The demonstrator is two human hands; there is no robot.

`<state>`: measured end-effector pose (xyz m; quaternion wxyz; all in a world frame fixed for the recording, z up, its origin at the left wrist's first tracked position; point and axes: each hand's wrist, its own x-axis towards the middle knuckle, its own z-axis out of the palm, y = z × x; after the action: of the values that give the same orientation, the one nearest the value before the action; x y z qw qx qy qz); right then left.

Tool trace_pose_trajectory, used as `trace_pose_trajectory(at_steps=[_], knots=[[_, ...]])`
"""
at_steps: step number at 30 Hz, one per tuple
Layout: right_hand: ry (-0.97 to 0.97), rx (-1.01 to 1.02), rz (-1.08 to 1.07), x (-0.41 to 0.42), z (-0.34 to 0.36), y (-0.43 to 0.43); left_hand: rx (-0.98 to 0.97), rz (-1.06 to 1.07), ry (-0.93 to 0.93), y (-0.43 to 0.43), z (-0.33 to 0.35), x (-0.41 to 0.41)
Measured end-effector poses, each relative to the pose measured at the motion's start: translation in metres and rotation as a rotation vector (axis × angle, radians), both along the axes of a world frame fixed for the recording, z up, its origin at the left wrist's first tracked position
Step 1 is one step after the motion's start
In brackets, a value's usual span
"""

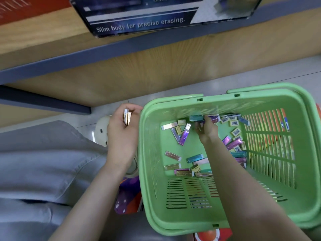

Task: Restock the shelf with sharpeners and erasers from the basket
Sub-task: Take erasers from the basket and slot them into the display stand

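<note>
Down below the shelf [121,47], the right hand [206,129] dips among seemingly light, stiff, glossy erasers [184,136] in the green basket [147,153], fingers [199,126] too blurred to tell their grip, while the left hand [121,134], just left of it, clasps a small stack [127,117], best pinched across the long edges.

Pale tiled floor [260,72] at far right. Grey trouser leg [43,153] near left, with a white perforated shoe [102,131] just beyond it. Purple spotted packet [126,197] near centre. Red box [26,9] far left.
</note>
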<state>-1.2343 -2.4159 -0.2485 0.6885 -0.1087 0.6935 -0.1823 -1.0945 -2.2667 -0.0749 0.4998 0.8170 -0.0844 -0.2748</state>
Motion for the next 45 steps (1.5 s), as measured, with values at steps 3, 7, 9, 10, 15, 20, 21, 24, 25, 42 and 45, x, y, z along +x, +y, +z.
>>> trace_pose_trajectory(at_steps=[3, 7, 9, 10, 15, 20, 21, 24, 25, 42, 45], knots=[[0.02, -0.029, 0.04, -0.004, 0.014, -0.005, -0.005, -0.012, -0.001, 0.001, 0.004, -0.007], [-0.019, -0.065, 0.18, -0.01, 0.047, 0.001, -0.028, -0.037, 0.059, -0.003, 0.014, -0.02], [-0.07, -0.099, 0.247, -0.016, 0.07, 0.007, -0.04, -0.094, 0.135, -0.007, 0.02, -0.03], [-0.089, -0.121, 0.286, -0.02, 0.081, 0.01, -0.048, -0.12, 0.183, -0.01, 0.022, -0.034], [-0.114, -0.232, 0.56, -0.031, 0.133, 0.032, -0.024, -0.135, 0.457, -0.022, 0.02, -0.048], [-0.178, -0.438, 0.905, -0.033, 0.179, 0.044, 0.103, -0.239, 0.607, -0.03, 0.029, -0.059], [-0.145, -0.506, 0.971, -0.032, 0.188, 0.045, 0.105, -0.261, 0.625, -0.032, 0.034, -0.061], [0.016, -0.698, 1.1, -0.031, 0.21, 0.044, 0.047, -0.268, 0.685, -0.035, 0.05, -0.065], [0.076, -0.759, 1.13, -0.03, 0.219, 0.043, 0.017, -0.261, 0.703, -0.036, 0.057, -0.065], [-0.093, -0.905, 0.703, -0.027, 0.331, 0.008, -0.331, -0.522, 0.553, -0.053, 0.158, -0.044], [-0.052, -0.99, 0.656, -0.018, 0.35, -0.004, -0.363, -0.553, 0.524, -0.056, 0.174, -0.029]])
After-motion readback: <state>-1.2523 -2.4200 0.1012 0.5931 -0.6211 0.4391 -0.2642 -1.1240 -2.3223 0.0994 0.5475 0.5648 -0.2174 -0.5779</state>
